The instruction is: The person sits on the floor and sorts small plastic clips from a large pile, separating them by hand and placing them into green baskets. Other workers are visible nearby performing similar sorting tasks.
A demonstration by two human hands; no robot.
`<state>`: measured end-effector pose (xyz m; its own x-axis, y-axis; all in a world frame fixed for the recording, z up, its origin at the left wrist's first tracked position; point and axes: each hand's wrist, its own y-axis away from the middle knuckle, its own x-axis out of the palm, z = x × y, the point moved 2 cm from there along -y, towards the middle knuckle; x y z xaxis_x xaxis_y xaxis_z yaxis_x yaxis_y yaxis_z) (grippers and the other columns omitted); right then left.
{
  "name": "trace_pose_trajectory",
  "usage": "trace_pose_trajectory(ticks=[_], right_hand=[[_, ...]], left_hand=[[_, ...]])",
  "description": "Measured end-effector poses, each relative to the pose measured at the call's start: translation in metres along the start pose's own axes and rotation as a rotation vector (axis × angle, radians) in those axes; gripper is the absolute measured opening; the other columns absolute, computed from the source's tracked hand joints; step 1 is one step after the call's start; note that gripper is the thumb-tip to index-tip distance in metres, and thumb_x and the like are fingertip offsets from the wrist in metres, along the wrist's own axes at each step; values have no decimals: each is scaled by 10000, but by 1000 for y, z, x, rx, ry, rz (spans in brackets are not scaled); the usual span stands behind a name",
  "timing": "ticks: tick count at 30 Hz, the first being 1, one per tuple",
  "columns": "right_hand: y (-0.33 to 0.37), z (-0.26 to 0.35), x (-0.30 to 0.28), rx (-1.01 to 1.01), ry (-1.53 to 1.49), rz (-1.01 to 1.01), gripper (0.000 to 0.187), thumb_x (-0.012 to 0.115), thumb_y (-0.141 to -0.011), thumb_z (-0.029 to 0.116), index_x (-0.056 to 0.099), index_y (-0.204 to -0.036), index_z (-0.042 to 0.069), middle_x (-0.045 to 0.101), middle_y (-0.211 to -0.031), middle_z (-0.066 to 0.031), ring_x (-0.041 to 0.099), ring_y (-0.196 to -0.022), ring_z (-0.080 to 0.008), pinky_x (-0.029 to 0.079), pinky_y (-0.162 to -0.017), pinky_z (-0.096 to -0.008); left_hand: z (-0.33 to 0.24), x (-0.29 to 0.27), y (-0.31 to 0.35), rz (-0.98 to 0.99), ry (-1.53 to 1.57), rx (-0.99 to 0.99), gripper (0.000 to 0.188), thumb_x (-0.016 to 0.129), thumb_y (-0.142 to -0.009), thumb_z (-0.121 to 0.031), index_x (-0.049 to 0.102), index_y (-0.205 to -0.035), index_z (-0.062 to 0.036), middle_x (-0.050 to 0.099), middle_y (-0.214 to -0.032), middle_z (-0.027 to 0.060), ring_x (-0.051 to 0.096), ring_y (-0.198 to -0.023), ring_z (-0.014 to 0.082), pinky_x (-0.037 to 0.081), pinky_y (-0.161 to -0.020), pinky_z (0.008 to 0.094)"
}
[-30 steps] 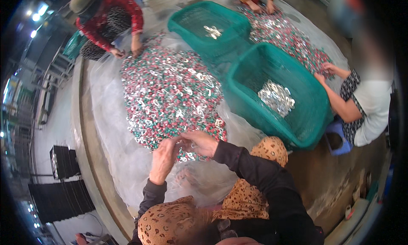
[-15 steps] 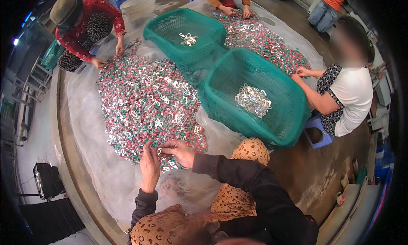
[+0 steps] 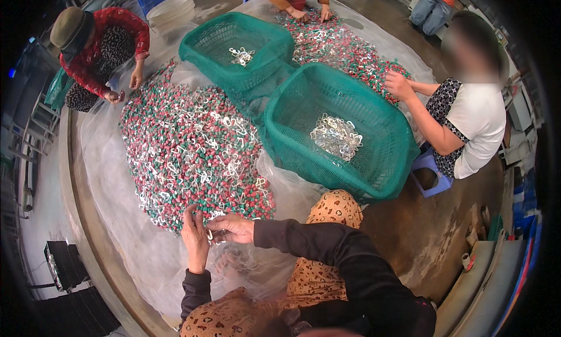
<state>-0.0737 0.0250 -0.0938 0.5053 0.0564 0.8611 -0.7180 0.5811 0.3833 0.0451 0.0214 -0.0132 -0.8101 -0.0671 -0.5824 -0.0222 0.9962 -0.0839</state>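
My left hand [image 3: 194,239] is upright at the near edge of a heap of small red and green pieces [image 3: 175,138] mixed with white hooks. Its fingers are bent together, and whatever they hold is hidden. Close beside it, my right hand [image 3: 235,228] reaches in from the right with its fingers pinched. A white S-shaped hook [image 3: 210,235] shows at those fingertips, between my two hands. More white hooks lie on the heap just beyond. The sheer white sheet [image 3: 158,273] spreads beneath the heap and my hands.
Two green net-lined baskets, the nearer [image 3: 280,132] and the farther [image 3: 193,45], hold piles of white hooks. Co-workers sit at far left, at the back and at right, their hands at the heaps. A blue stool [image 3: 435,182] and a white bucket [image 3: 169,10] stand around the sheet.
The whole view has shifted slightly. My hands stay together, a little lower, and a white hook now shows between them. The right co-worker's hands have lifted off the heap.
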Motion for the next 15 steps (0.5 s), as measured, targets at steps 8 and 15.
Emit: trace_pose_trajectory(ticks=[8, 15], right_hand=[[3, 6, 3, -69, 57, -64, 219, 671, -865, 250, 594, -981, 80, 612, -898, -10, 587, -815, -127, 505, -719, -272], [9, 21, 5, -126, 219, 4, 320, 455, -951, 45, 393, -1259, -14, 576, -1071, -161, 640, -942, -243, 548, -806, -347]], left_hand=[[24, 12, 10, 130, -39, -13, 277, 410, -978, -198, 551, -1127, -13, 626, -989, 190, 611, -867, 326, 468, -708, 396], [26, -8, 4, 281, 307, -216, 278, 632, -835, -60, 631, -1110, -13, 599, -726, 3, 540, -668, 38, 438, -582, 225]])
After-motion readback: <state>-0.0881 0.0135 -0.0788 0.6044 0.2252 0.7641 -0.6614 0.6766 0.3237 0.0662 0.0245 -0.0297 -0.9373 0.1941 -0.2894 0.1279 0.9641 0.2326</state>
